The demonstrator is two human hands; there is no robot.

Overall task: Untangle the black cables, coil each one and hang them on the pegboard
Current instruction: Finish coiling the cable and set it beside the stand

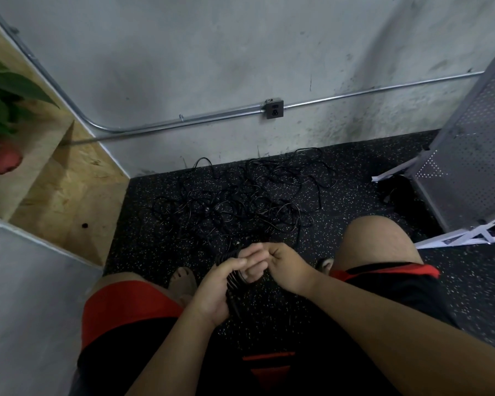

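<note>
Black cables [240, 195]: early in the job, most lie tangled on the floor [352, 201] by the wall.
Head view: the left hand [215, 290] grips a small coil [229, 260] between the knees, and the right hand [280, 264], fingers curled, seems to pinch one of its loops. That coil looks unfinished, the heap is left to sort, and nothing shows hung on the pegboard [469, 155].

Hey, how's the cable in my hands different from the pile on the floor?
The held cable is wound into tight loops; the pile sprawls in loose, crossing strands. The left hand and right hand grip the held cable; the pile lies untouched on the floor. Both are black.
</note>
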